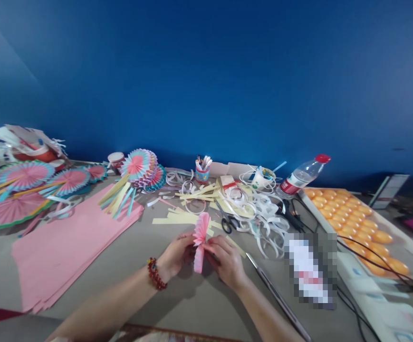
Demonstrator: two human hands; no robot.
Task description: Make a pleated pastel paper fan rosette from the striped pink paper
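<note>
Pleated pink paper [199, 232] is held upright over the middle of the table, its folds fanned out at the top. My left hand [178, 254] closes on its left side, with a red beaded bracelet [156, 274] round the wrist. From the right, my right hand [226, 260] pinches the paper near its centre; some of the fingertips are hidden behind the folds. Just beyond the hands lie pale yellow paper strips [172, 218] and black-handled scissors [227, 224]. A long grey metal tool [275, 292], maybe a cutter, rests beside my right forearm.
Stacked pink sheets [71, 247] lie at left, below several finished pleated paper fans [69, 180]. Curled white strips [266, 218], a pen cup [202, 172] and a tilted plastic bottle [304, 175] stand toward the wall. At right are a tray of orange domes [349, 221] and black cables [356, 304].
</note>
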